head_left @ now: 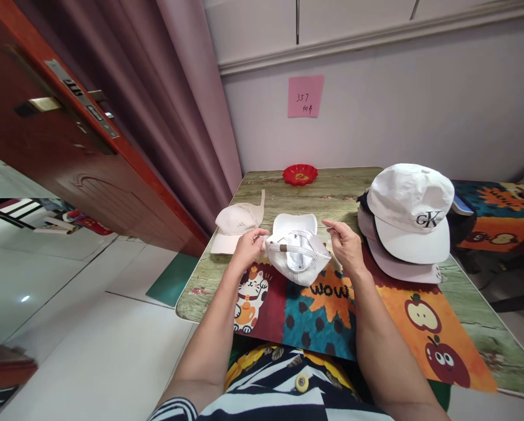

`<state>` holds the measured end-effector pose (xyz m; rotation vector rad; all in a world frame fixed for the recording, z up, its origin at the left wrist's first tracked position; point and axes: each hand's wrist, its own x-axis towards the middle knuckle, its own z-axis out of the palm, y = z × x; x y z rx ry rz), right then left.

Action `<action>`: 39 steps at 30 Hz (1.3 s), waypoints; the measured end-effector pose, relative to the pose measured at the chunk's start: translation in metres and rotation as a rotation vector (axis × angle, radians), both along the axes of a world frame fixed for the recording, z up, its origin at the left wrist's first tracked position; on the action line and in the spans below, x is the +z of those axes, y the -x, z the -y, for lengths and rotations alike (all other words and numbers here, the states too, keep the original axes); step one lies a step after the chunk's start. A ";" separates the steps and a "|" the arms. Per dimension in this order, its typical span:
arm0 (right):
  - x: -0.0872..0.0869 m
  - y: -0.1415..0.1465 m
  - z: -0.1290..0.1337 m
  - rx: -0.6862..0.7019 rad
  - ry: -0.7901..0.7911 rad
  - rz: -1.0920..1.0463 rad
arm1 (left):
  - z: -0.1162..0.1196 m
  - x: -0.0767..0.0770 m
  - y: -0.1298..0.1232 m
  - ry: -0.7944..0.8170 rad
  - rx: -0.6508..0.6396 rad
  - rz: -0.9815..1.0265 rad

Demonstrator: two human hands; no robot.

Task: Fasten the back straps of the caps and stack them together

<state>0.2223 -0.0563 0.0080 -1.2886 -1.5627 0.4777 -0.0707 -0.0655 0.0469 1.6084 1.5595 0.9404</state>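
A white cap [297,275] lies tipped on the patterned mat between my hands, its inside showing. Its brim points away from me, and its back strap with a brown tab faces up. My left hand [250,248] is at the cap's left edge, thumb and forefinger pinched there at the strap side. On the other side, my right hand [346,247] has its forefinger stretched out and its thumb apart, close to the cap's right edge; its other fingers are partly hidden. A pale pink cap [238,222] with a loose strap end stands just beyond my left hand.
Several caps are stacked at the right, a white cap with dark letters [411,204] on top. A red scalloped dish [300,174] sits at the table's [262,181] back. A pink note [304,96] is on the wall. An open wooden door [113,193] stands left.
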 end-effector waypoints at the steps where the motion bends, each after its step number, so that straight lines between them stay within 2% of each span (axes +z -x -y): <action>1: -0.003 -0.003 -0.001 -0.009 -0.014 0.131 | 0.000 -0.003 0.002 -0.063 -0.019 -0.078; 3: -0.009 -0.006 -0.003 0.050 -0.029 0.356 | 0.000 -0.007 0.003 -0.155 -0.106 -0.203; 5: -0.013 -0.007 -0.005 0.159 -0.039 0.487 | 0.001 -0.010 0.003 -0.181 -0.209 -0.258; 9: -0.019 -0.007 -0.006 0.273 -0.041 0.554 | 0.002 -0.015 0.001 -0.136 -0.324 -0.266; 14: -0.026 -0.008 -0.009 0.324 -0.054 0.594 | 0.000 -0.017 0.002 -0.094 -0.352 -0.233; 18: -0.022 -0.005 -0.009 0.311 -0.066 0.577 | 0.000 -0.008 0.002 -0.015 -0.327 -0.091; 21: -0.008 0.000 -0.006 0.285 -0.132 0.410 | 0.003 0.008 0.001 0.035 -0.285 0.133; 24: 0.006 0.005 0.002 0.300 -0.183 0.133 | 0.008 0.030 0.000 0.070 -0.252 0.393; 26: 0.011 0.007 0.008 0.300 -0.107 -0.060 | 0.011 0.044 -0.002 0.102 -0.248 0.523; 28: 0.013 0.009 0.013 0.326 0.053 -0.234 | 0.012 0.055 -0.004 0.111 -0.240 0.623; 31: 0.013 0.012 0.017 0.375 0.222 -0.484 | 0.012 0.065 -0.010 0.106 -0.192 0.801; 33: 0.015 0.015 0.019 0.381 0.249 -0.640 | 0.010 0.064 -0.018 0.118 -0.169 0.925; 35: 0.018 0.018 0.022 0.396 0.278 -0.717 | 0.007 0.056 -0.028 0.148 -0.145 1.034; 39: 0.022 0.022 0.029 0.483 0.324 -0.682 | 0.004 0.025 -0.055 0.319 -0.068 1.149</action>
